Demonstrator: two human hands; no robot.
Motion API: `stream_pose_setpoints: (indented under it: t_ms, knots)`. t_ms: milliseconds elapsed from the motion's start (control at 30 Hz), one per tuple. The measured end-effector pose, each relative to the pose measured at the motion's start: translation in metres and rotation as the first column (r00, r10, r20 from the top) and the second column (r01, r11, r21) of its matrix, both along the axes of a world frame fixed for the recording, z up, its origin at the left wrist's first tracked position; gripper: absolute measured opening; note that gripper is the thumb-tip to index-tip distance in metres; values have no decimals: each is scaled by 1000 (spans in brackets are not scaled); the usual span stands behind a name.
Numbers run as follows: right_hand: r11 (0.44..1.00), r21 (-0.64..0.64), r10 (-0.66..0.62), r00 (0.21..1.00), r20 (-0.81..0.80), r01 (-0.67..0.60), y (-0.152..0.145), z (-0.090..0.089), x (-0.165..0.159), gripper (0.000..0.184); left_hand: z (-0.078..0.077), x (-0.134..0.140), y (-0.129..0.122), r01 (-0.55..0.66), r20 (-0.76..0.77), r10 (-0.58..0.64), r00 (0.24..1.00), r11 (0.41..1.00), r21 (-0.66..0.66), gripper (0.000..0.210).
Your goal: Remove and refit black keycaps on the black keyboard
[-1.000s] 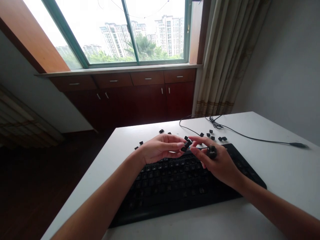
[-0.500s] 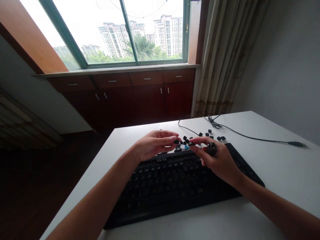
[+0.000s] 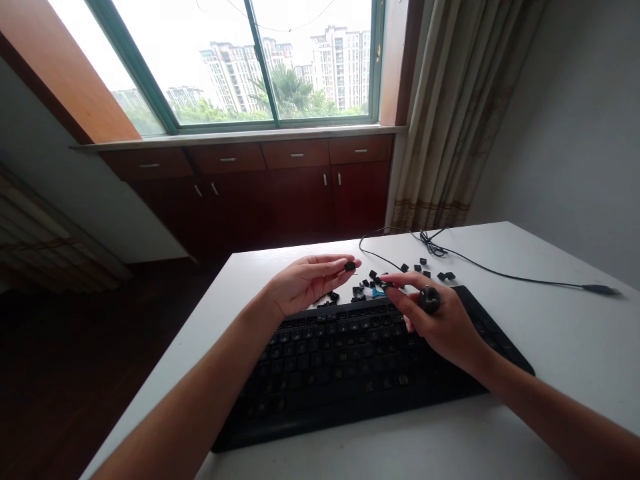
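In our left hand (image 3: 300,287), thumb and fingers are pinched together on one small black key (image 3: 350,266), lifted above the far edge of the keyboard. In our right hand (image 3: 443,323), thumb and forefinger close on what looks like a small brush (image 3: 376,293), its blue and white end pointing left, away from the palm. A dark round knob (image 3: 429,300) shows over that hand; we cannot tell whether it belongs to the brush. The two hands are apart, and the brush is not touching the key

Just beyond the fingers we see a cluster of black pieces (image 3: 358,292), too small to make out one by one. More loose keys (image 3: 423,261) lie scattered behind the right hand. Beneath both hands the black keyboard (image 3: 340,353) lies at a slant, partly covered by our forearms, with pale marks at a few spots near its front

All of this rests on a white tabletop (image 3: 575,347). Toward its far side a thin black cord (image 3: 510,275) runs from a tangled bundle to a thicker dark end at the right. Past the tabletop stand red-brown cupboards (image 3: 300,200) under a window (image 3: 225,87), with a pale curtain (image 3: 450,133) beside it
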State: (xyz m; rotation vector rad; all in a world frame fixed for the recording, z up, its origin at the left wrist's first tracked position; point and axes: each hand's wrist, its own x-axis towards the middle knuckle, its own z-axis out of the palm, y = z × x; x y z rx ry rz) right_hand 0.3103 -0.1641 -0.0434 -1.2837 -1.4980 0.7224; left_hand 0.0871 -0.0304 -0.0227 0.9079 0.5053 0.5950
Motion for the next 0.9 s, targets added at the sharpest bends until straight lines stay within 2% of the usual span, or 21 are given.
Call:
stream_pose_setpoints:
  t_ms: [167,300,400,500,600,700,800,900]
  knots:
    - [996,-59,-63,997,-35,61,1,2,0,36,2,2,-1,-26,-7,27,1000,999,27,20]
    - [992,-111,-65,997,-37,60,2,9,10,42,2,5,-3,-44,-98,55,994,992,116,23]
    - [990,-135,57,995,86,-45,3,16,23,41,1,6,-5,-29,-170,63,983,980,198,25]
    - [971,-97,239,933,268,-220,1,21,29,29,1,6,-8,35,-228,27,973,965,261,26]
    - [929,-84,361,831,423,-360,-4,22,28,15,4,6,-12,113,-345,41,938,902,416,29]
    - [905,-72,389,751,533,-418,-7,18,23,18,8,6,-14,150,-411,118,904,814,562,34]
    - [908,-56,361,712,603,-414,-6,10,22,29,8,5,-13,183,-453,134,881,788,588,34]
    - [925,-49,320,705,633,-376,-3,6,25,31,6,4,-11,273,-544,121,831,763,586,33]
